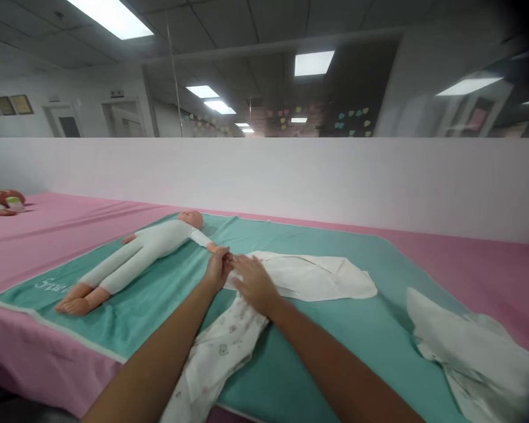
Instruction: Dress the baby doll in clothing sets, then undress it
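A baby doll (161,238) in a white one-piece lies on its back on a teal towel (317,364), its arm stretched toward my hands. My left hand (219,269) is closed beside the doll's hand (212,247); what its fingers hold is hidden. My right hand (254,283) meets it from the right, fingers stretched out and thumb apart, over the edge of a white garment (321,277) lying flat. Below my hands a white printed baby garment (223,346) hangs toward the towel's front edge, partly behind my left forearm.
More white cloth (476,352) lies crumpled at the right. The towel rests on a pink table cover (70,217). Another doll (4,200) is at the far left, with a green-and-white item (14,203) by it. A low white wall (264,176) runs behind, glass above it.
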### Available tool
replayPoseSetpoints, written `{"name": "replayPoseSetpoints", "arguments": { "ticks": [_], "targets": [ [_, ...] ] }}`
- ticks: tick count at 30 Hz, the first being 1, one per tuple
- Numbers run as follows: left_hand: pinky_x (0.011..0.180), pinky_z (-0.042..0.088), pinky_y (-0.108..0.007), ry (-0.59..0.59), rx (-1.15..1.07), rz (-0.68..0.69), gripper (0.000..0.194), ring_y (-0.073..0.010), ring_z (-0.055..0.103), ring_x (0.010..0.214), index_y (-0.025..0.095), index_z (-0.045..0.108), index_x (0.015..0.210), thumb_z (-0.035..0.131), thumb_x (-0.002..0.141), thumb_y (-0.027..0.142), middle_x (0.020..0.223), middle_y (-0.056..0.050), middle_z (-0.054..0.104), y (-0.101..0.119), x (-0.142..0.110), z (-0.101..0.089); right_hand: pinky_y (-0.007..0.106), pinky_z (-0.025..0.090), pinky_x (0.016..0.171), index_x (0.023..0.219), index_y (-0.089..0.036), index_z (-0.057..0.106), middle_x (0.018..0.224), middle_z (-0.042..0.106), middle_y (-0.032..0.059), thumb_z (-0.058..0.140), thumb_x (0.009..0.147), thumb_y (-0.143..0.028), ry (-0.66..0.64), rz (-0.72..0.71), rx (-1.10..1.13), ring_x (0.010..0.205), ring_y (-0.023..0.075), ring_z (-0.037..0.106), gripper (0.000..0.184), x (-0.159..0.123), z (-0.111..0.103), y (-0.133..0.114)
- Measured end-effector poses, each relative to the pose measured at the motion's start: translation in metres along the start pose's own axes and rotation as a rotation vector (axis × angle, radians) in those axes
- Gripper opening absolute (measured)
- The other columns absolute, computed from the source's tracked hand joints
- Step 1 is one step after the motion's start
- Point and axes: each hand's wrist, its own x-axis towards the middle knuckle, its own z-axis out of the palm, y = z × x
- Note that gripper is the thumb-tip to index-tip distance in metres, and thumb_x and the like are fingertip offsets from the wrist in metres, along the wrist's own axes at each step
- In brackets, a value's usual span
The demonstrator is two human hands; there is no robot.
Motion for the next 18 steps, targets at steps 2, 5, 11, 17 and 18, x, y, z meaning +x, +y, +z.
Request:
{"name": "replayPoseSetpoints", "arguments": {
  "ticks": [2,5,11,17,18],
  "targets": [
    [0.054,0.041,-0.023,-0.077,0.006,0.008,0.027,-0.0092,0.046,0.052,0.016,0.049,0.068,0.052,0.080,0.040,0.060,0.003,0.049,0.004,-0.003,0.007,0.043,0.006,0.111,0.132,-0.019,0.041,0.138,0.042,0.0081,0.043,0.089,-0.035,-0.016,0.231,-0.122,0.133,0.0207,0.026,0.046,-0.038,-0.037,0.047],
    [0.057,0.039,-0.025,-0.148,0.169,0.050,0.028,-0.0127,0.049,0.057,0.016,0.054,0.068,0.059,0.073,0.043,0.062,0.001,0.053,0.005,-0.007,0.011,0.050,0.000,0.108,0.130,-0.016,0.042,0.139,0.040,0.0132,0.052,0.082,-0.038,0.057,0.630,-0.285,0.134,0.0269,0.023,0.054,-0.092,-0.094,0.113],
    [0.098,0.027,-0.043,-0.131,1.011,0.337,0.044,-0.0300,0.038,0.120,0.020,0.056,0.107,0.060,0.072,0.046,0.124,-0.011,0.050,-0.011,-0.004,0.009,0.052,0.027,0.096,0.105,-0.011,0.059,0.112,0.056,0.0194,0.059,0.074,-0.040,0.234,1.039,-0.380,0.114,0.0352,0.042,0.042,-0.152,-0.159,0.160],
    [0.086,0.033,-0.037,-0.191,1.287,0.292,0.032,-0.0268,0.048,0.104,0.019,0.053,0.076,0.049,0.078,0.050,0.094,-0.007,0.060,-0.012,-0.005,0.006,0.042,0.033,0.092,0.101,-0.015,0.060,0.106,0.058,0.0132,0.043,0.083,-0.032,0.293,0.877,-0.344,0.107,0.0287,0.046,0.030,-0.134,-0.152,0.137],
    [0.082,0.034,-0.035,-0.200,1.292,0.299,0.031,-0.0257,0.050,0.099,0.019,0.051,0.073,0.049,0.078,0.049,0.090,-0.006,0.059,-0.010,-0.006,0.006,0.039,0.034,0.093,0.102,-0.015,0.059,0.107,0.058,0.0116,0.040,0.085,-0.034,0.306,0.831,-0.317,0.106,0.0263,0.047,0.031,-0.128,-0.148,0.129]
  ]
}}
